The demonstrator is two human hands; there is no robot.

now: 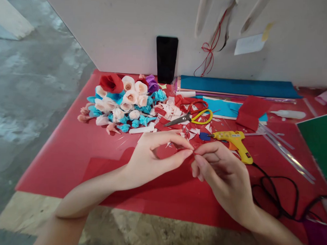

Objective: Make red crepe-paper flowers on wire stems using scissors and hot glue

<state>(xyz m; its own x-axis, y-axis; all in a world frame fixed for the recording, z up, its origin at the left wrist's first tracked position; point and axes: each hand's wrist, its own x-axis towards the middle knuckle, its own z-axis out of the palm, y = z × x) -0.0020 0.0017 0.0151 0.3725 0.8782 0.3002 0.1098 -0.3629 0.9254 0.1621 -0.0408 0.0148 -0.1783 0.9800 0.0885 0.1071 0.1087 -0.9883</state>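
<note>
My left hand [162, 155] and my right hand [218, 168] meet fingertip to fingertip over the red-covered table. Each is pinched closed around a tiny dark red bit, mostly hidden between the fingertips; I cannot tell its kind. Under the hands lies a sheet of red paper [104, 174]. Just beyond the fingers are scissors [185, 118] with one red and one yellow handle loop, resting on red and white paper scraps [169, 108]. A yellow glue gun [234, 140] lies past my right hand, its nozzle at a small blue piece [204, 136].
Paper flowers [130, 97] in white, blue, red and purple are heaped at the back left. A phone [166, 59] leans on the white wall. Blue paper [235, 86], a white bottle [290, 114], clear glue sticks [289, 153] and a black cord [274, 192] lie rightward.
</note>
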